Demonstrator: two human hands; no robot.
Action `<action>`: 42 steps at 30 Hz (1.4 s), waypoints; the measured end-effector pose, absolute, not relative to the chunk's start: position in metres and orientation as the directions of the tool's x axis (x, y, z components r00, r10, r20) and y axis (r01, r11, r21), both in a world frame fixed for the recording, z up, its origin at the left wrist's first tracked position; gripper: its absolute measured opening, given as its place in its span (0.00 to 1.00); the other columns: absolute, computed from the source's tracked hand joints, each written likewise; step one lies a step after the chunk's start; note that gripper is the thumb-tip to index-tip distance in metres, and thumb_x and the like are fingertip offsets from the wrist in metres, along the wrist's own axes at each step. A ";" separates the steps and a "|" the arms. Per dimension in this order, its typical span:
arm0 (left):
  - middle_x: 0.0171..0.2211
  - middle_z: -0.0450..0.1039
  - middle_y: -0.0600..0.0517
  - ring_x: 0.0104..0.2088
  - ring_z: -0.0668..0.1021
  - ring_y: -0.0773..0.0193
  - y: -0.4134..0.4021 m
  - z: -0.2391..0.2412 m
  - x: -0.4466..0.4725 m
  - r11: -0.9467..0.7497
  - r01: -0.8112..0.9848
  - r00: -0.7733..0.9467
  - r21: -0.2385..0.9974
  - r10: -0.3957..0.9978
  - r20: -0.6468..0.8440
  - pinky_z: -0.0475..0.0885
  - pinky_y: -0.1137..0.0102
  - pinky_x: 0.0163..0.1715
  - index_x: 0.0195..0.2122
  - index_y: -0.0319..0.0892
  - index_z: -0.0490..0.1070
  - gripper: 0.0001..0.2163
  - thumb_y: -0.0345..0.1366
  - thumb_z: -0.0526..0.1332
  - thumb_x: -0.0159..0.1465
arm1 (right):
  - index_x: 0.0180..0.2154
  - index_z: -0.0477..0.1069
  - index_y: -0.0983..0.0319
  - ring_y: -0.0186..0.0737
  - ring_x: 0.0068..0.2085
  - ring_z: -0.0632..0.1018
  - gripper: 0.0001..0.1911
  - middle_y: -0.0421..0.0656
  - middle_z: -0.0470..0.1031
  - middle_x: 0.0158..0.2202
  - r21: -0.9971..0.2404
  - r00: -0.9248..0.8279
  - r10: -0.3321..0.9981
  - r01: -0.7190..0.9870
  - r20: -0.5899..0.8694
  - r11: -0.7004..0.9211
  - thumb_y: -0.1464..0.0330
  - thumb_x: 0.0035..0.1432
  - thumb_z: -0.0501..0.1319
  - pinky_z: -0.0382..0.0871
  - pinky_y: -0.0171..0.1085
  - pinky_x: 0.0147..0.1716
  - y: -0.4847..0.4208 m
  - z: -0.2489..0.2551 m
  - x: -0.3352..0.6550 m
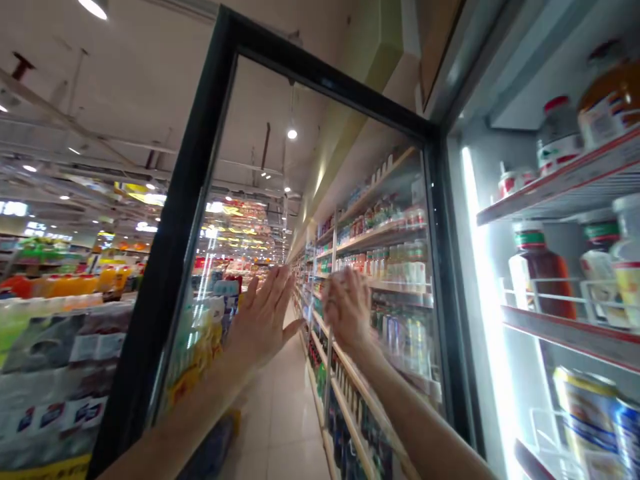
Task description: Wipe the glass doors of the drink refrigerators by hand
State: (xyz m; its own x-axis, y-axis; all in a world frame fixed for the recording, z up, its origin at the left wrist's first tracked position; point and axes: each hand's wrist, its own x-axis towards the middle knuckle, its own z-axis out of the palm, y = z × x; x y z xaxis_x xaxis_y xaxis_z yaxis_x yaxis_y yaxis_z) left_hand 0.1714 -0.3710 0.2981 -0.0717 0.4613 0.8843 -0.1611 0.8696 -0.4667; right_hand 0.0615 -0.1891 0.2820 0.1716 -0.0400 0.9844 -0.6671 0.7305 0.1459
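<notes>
A black-framed glass door [174, 220] of a drinks fridge stands open across my view. My left hand [265, 310] is raised in front of the glass, fingers stretched out and thumb apart, with nothing in it. Beside it, to the right, my right hand [349, 308] is also up at the glass. Motion smears its fingers, so I cannot tell whether they are curled or hold anything. Whether either palm touches the pane is hidden. Through the glass, or mirrored in it, appear long shelves of bottles and cans and a pale tiled floor [280, 400].
On the right, the lit fridge has wire-fronted shelves [560, 327] with a dark red-brown bottle [543, 277], other bottles and a gold-and-white can [587, 417]. Wrapped packs of bottles [65, 407] are stacked at the left. Ceiling lamps [93, 8] hang above.
</notes>
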 end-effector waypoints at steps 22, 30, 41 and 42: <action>0.61 0.55 0.44 0.63 0.55 0.57 -0.367 0.217 0.171 0.922 -0.085 -0.077 -0.377 0.371 0.925 0.43 0.56 0.63 0.64 0.39 0.43 0.28 0.44 0.46 0.66 | 0.58 0.58 0.66 0.55 0.61 0.58 0.26 0.60 0.57 0.59 -0.425 -0.042 0.498 -0.584 0.866 0.692 0.64 0.62 0.43 0.53 0.59 0.54 -0.109 0.224 0.007; 0.61 0.55 0.45 0.63 0.56 0.57 -0.369 0.221 0.171 0.932 -0.047 -0.079 -0.360 0.355 0.931 0.44 0.56 0.62 0.64 0.41 0.43 0.28 0.45 0.47 0.65 | 0.54 0.63 0.53 0.49 0.64 0.54 0.22 0.45 0.53 0.63 0.243 0.155 -0.188 -0.664 0.970 0.707 0.67 0.57 0.53 0.47 0.57 0.59 -0.187 0.193 0.061; 0.61 0.56 0.45 0.62 0.57 0.56 -0.372 0.221 0.171 0.931 -0.032 -0.066 -0.364 0.362 0.930 0.45 0.56 0.62 0.64 0.42 0.43 0.29 0.46 0.49 0.65 | 0.56 0.60 0.53 0.53 0.63 0.54 0.24 0.47 0.51 0.64 0.199 0.128 -0.153 -0.671 0.980 0.714 0.68 0.57 0.51 0.51 0.59 0.57 -0.195 0.163 0.069; 0.61 0.56 0.45 0.62 0.58 0.56 -0.372 0.220 0.172 0.932 -0.026 -0.063 -0.363 0.360 0.931 0.46 0.57 0.62 0.64 0.43 0.43 0.29 0.46 0.49 0.65 | 0.55 0.61 0.52 0.52 0.63 0.55 0.24 0.46 0.52 0.64 0.284 0.161 -0.240 -0.676 0.957 0.680 0.68 0.56 0.53 0.50 0.59 0.57 -0.199 0.159 0.074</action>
